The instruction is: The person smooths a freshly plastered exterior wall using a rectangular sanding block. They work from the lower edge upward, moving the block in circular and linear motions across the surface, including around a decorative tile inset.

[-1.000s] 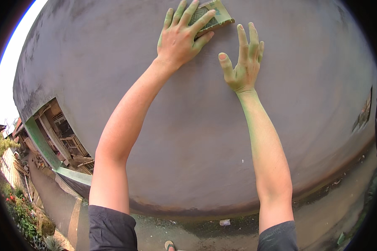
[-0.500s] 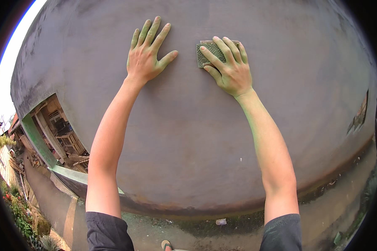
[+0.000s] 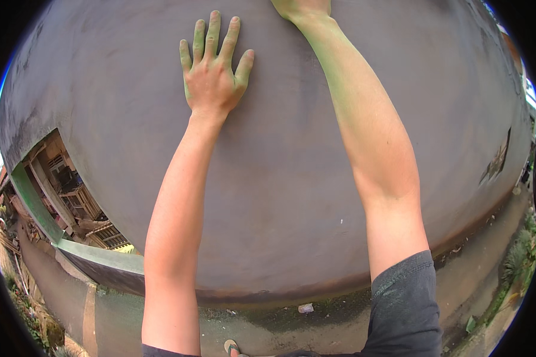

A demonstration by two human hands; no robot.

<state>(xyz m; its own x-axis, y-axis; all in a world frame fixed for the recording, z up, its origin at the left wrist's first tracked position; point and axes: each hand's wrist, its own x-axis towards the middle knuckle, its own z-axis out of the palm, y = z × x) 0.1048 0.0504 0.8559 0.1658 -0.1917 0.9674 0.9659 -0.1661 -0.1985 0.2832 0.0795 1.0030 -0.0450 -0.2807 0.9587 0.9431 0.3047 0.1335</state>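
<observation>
A person stands before a large grey wall (image 3: pixel 268 190), which fills the middle of the scene from left to right. The left hand (image 3: pixel 213 83) has its palm toward the wall and seems to rest flat on it; the fingers are spread and straight, so its grip is released. Green colour covers these fingers. The right hand (image 3: pixel 302 7) is farther and more to the right, and the far edge of the view cuts it just past the wrist. Its fingers are hidden, so one cannot tell whether it is grasping something. The right forearm (image 3: pixel 363 107) also carries green colour. At the left, the wall has an opening with a pale green sill (image 3: pixel 101 254). On the near ground (image 3: pixel 125 321), a pale scrap (image 3: pixel 305 308) lies close to the wall.
</observation>
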